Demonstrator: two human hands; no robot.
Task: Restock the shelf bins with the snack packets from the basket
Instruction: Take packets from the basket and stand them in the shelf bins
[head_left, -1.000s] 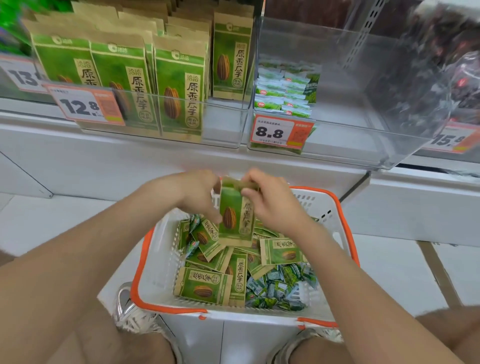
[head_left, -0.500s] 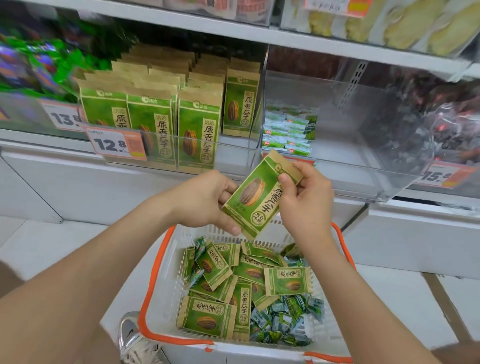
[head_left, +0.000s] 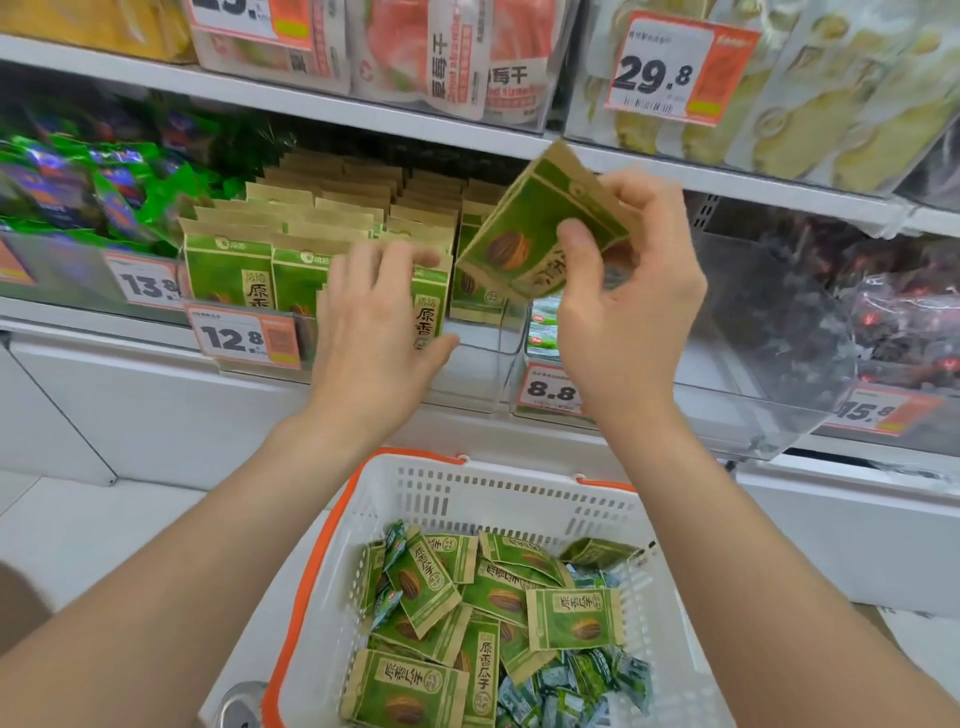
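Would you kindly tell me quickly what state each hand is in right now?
Left hand: open, fingers straight at the shelved packets.
Right hand: pinching one green packet, tilted.

Left arm (head_left: 208, 551): bare, stretched forward and up from the lower left. Left hand (head_left: 375, 332): back upward, fingers straight and slightly spread, thumb out to the right; holds nothing. Right arm (head_left: 727, 551): bare, raised from the lower right. Right hand (head_left: 631, 312): higher than the left, fingers curled, thumb in front, pinching a tilted green seed packet (head_left: 524, 234) by one end.
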